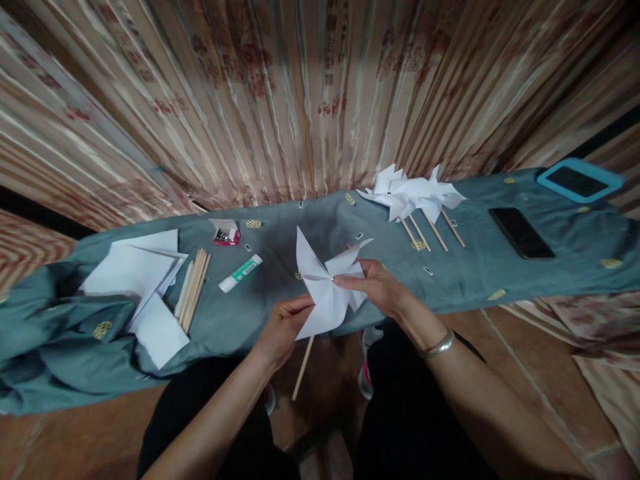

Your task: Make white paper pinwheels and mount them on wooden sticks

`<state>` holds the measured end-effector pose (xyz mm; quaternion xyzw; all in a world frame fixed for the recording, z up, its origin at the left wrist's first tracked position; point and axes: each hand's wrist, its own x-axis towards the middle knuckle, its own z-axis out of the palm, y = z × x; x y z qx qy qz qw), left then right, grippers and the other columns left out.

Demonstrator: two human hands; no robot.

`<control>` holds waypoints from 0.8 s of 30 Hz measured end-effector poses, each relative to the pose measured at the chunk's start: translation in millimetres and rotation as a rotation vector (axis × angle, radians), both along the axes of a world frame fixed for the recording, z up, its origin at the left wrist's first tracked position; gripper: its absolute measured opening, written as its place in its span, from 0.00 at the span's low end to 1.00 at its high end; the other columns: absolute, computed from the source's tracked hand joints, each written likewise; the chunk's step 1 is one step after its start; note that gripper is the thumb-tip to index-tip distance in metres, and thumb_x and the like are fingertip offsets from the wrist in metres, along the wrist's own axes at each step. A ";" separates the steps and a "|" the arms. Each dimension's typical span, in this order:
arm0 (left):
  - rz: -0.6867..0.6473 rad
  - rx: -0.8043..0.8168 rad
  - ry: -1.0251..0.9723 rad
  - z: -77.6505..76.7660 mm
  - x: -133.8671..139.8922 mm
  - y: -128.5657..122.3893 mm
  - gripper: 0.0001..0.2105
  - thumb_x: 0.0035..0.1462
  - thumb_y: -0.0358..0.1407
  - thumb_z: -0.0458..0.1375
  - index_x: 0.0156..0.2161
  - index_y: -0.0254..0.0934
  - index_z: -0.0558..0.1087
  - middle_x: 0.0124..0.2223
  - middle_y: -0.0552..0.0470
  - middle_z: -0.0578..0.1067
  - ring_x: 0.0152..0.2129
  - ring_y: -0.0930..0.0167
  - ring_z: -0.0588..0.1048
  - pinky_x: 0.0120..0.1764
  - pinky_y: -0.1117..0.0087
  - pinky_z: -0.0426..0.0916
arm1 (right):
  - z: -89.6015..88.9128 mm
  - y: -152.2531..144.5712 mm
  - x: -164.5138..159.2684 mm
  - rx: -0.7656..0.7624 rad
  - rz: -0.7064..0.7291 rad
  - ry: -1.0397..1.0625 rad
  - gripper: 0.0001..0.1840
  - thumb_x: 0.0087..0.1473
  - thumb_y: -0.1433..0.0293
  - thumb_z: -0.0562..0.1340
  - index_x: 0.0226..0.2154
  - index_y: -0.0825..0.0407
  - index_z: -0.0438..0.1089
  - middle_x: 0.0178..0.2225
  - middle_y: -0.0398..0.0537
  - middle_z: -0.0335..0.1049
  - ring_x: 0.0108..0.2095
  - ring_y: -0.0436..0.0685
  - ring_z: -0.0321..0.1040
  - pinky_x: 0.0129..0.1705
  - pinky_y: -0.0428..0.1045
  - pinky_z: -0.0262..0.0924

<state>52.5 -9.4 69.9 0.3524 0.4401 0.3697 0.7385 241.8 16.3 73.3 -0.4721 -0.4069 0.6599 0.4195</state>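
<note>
A white paper pinwheel with a wooden stick is held over the front edge of the cloth-covered surface. My left hand is closed on its lower left blade, thumb and fingers pinching the paper. On the other side, my right hand grips the pinwheel near the centre, the thumb close to the small pin in the middle. The stick slants down below the paper; its upper part is hidden behind the blades.
Several finished pinwheels lie at the back right, near a black phone and a blue-framed device. To the left are a glue stick, a small box of pins, wooden sticks and paper sheets.
</note>
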 end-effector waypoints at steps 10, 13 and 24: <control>0.262 -0.171 -0.076 -18.0 -1.4 -44.9 0.18 0.29 0.41 0.75 0.28 0.33 0.81 0.27 0.47 0.80 0.27 0.66 0.78 0.34 0.69 0.69 | -8.7 7.3 -17.5 -0.033 0.260 -0.115 0.23 0.30 0.60 0.75 0.29 0.57 0.75 0.27 0.44 0.76 0.27 0.52 0.68 0.34 0.47 0.62; 0.320 -0.186 -0.139 -25.4 -1.8 -60.7 0.17 0.30 0.41 0.74 0.28 0.33 0.81 0.28 0.47 0.81 0.27 0.67 0.78 0.36 0.69 0.70 | -9.0 9.6 -23.8 -0.016 0.377 -0.234 0.22 0.30 0.60 0.74 0.28 0.57 0.74 0.24 0.41 0.73 0.25 0.49 0.66 0.30 0.45 0.60; 0.386 -0.349 -0.251 -45.3 7.7 -75.7 0.17 0.28 0.39 0.76 0.24 0.31 0.78 0.20 0.54 0.74 0.15 0.80 0.68 0.21 0.80 0.62 | -3.7 22.0 -25.0 0.274 0.689 -0.805 0.13 0.45 0.64 0.68 0.28 0.58 0.75 0.25 0.43 0.72 0.28 0.52 0.66 0.29 0.44 0.55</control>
